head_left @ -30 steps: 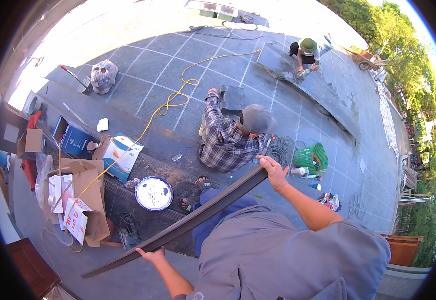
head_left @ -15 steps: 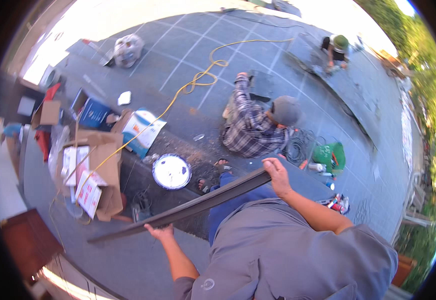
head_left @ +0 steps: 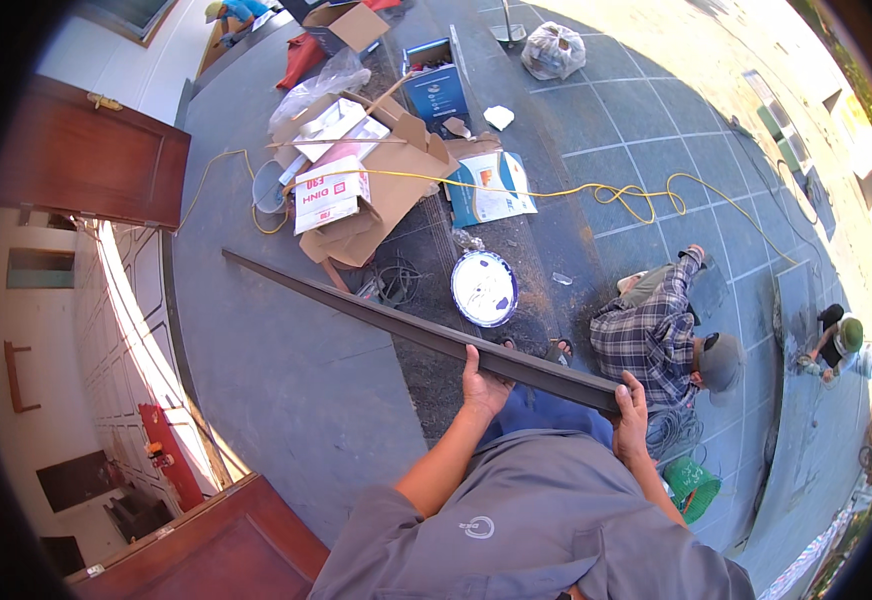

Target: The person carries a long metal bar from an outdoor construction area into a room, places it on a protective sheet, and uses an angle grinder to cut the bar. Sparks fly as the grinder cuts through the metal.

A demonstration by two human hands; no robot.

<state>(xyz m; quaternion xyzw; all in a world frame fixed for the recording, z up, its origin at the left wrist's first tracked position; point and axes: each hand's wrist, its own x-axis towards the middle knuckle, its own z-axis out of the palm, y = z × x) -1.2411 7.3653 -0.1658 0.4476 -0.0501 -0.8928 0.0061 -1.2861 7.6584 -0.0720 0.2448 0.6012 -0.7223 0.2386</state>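
Observation:
I hold a long dark stone slab (head_left: 396, 322) in front of my body, tilted so its far end points up and left. My left hand (head_left: 483, 385) grips its lower edge near the middle. My right hand (head_left: 631, 415) is wrapped around its near right end. Beyond the slab a person in a plaid shirt and grey cap (head_left: 661, 340) crouches on the tiled ground.
Opened cardboard boxes (head_left: 356, 185) and a yellow cable (head_left: 556, 188) lie ahead, with a round white lid (head_left: 484, 288) near them. A wooden door (head_left: 86, 155) stands at left. Another person (head_left: 836, 340) crouches far right beside a long slab (head_left: 791, 400). A green basket (head_left: 694, 485) sits by my right side.
My view has swung left toward the doors and the boxes. The slab has turned with me, and my hands have moved closer together along its near end.

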